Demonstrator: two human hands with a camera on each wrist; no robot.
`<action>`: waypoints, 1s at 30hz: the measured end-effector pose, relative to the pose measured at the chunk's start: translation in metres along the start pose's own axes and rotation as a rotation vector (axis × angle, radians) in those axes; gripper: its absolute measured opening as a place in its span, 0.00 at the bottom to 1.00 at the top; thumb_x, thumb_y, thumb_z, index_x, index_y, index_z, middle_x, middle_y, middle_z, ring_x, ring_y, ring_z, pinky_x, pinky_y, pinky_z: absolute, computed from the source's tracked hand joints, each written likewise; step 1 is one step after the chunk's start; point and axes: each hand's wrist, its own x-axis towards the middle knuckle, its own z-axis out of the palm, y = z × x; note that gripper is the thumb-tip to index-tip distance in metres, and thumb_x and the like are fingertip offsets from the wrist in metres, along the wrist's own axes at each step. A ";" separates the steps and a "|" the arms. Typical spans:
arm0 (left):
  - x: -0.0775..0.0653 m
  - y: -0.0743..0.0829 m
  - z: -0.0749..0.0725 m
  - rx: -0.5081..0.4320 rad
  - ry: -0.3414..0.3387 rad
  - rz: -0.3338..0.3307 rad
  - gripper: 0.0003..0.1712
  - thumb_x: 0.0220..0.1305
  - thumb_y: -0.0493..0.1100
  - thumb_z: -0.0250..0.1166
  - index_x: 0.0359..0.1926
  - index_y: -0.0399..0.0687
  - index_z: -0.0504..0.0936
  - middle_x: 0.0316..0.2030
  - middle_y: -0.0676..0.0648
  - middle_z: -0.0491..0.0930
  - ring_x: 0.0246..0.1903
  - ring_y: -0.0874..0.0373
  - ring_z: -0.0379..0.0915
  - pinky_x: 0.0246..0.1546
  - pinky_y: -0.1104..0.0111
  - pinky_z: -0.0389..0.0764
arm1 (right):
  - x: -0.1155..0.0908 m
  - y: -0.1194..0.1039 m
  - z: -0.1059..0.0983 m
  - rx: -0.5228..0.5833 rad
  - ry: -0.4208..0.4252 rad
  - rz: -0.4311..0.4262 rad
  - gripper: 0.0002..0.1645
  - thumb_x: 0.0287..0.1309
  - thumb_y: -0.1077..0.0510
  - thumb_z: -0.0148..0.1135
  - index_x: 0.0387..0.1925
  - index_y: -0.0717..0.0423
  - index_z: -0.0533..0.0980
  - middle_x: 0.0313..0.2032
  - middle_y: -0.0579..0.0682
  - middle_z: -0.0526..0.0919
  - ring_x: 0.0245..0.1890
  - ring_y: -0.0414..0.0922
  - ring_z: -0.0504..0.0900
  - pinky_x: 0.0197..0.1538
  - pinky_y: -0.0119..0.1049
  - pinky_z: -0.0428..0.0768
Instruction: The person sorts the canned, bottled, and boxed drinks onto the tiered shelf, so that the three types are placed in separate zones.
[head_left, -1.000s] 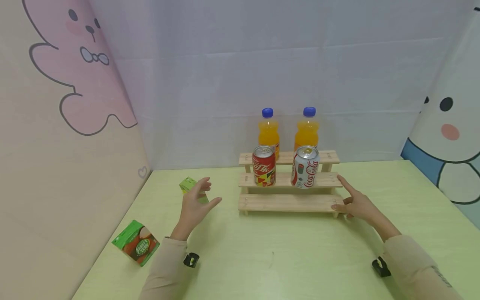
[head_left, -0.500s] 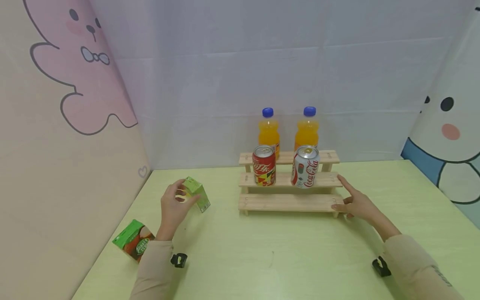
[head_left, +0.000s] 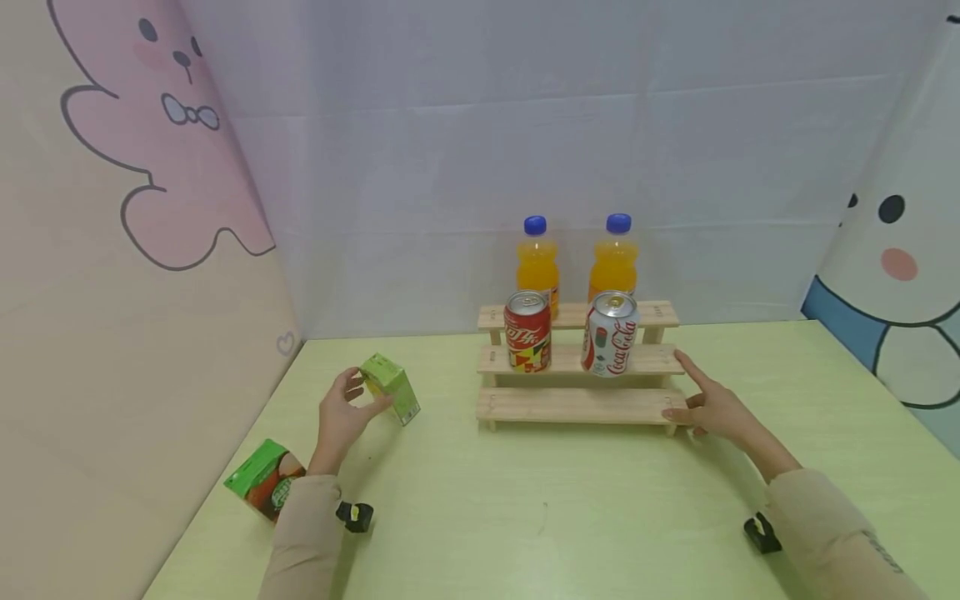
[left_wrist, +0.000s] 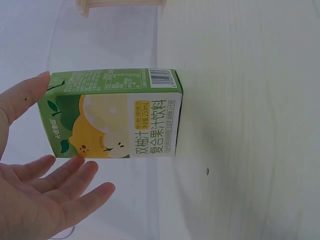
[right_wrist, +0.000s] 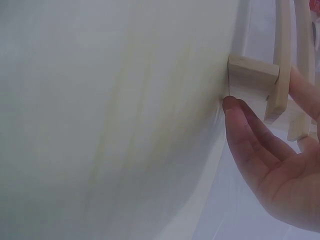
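A green juice box (head_left: 397,394) with citrus pictures stands on the table at the left. My left hand (head_left: 341,425) is at its near left side, thumb and fingers spread apart. In the left wrist view, the thumb tip (left_wrist: 42,82) is right at the top corner of the juice box (left_wrist: 117,117), and the relaxed fingers (left_wrist: 75,180) lie along its lower side. My right hand (head_left: 716,410) holds the right end of a three-step wooden rack (head_left: 577,406), thumb on the lowest step, index finger stretched to the middle one. The other fingers reach beside the rack's leg (right_wrist: 252,70).
A red can (head_left: 528,333) and a white-silver can (head_left: 611,335) stand on the middle step. Behind them, two orange-drink bottles (head_left: 537,265) with blue caps are on the top step. Another green-and-brown carton (head_left: 266,479) lies beside my left forearm. A cloth wall closes off the back.
My left hand has moved left from in front of the juice box to its left side, then drawn back slightly. The right hand and the rack have stayed put.
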 end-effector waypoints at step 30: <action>0.022 -0.004 0.011 0.013 -0.082 -0.036 0.56 0.42 0.53 0.74 0.66 0.41 0.52 0.60 0.35 0.61 0.57 0.41 0.59 0.55 0.50 0.64 | -0.001 -0.002 0.000 0.000 -0.002 -0.014 0.62 0.51 0.52 0.66 0.70 0.46 0.30 0.38 0.71 0.76 0.19 0.46 0.75 0.26 0.40 0.74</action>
